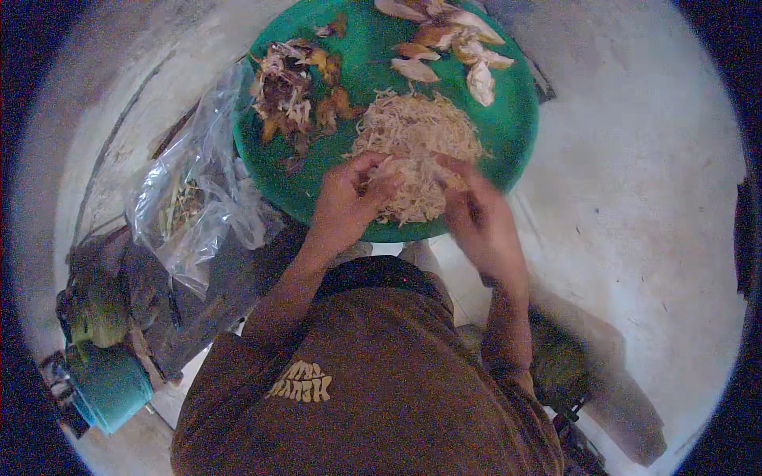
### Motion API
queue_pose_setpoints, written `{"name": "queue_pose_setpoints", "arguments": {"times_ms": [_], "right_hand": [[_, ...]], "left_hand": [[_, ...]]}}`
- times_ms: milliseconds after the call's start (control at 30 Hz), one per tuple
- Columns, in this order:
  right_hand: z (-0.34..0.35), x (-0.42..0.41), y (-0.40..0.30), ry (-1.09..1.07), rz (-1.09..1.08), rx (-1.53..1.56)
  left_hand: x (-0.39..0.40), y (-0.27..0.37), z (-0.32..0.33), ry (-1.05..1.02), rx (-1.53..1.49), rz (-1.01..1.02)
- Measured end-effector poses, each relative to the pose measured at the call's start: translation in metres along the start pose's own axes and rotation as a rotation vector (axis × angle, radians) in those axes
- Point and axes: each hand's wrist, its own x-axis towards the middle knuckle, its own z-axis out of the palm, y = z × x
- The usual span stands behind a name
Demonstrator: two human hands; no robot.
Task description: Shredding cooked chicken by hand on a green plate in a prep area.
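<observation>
A round green tray [369, 59] lies before me, bearing a heap of pale shredded food, perhaps meat [417, 125]. My left hand [357, 190] is at the heap's near left side, fingers curled on a pale shred. Opposite it, my right hand [476, 199] pinches a small pale piece at the near right side; it is slightly blurred. Larger pale pieces, perhaps cooked meat [452, 38], lie at the tray's far right. Dark and yellowish scraps, perhaps bones and skin [292, 89], form a pile at the left.
Left of the tray, a clear plastic bag [202, 202] with some contents rests on a dark surface. A turquoise container [113, 387] stands at the lower left. The pale floor [625, 178] spreads to the right, and a dark object [553, 351] lies beside my right forearm.
</observation>
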Motion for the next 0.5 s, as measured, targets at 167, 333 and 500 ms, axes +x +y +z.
{"name": "queue_pose_setpoints", "arguments": {"times_ms": [167, 333, 500], "right_hand": [[0.007, -0.01, -0.028, -0.018, 0.115, 0.036], [0.008, -0.011, -0.036, -0.047, 0.128, 0.066], [0.012, -0.005, -0.011, 0.104, -0.07, -0.142]], "left_hand": [[-0.001, 0.002, 0.001, -0.002, -0.043, -0.02], [-0.002, 0.006, 0.001, 0.019, -0.067, 0.04], [-0.002, 0.009, -0.002, -0.025, 0.062, 0.003]]}}
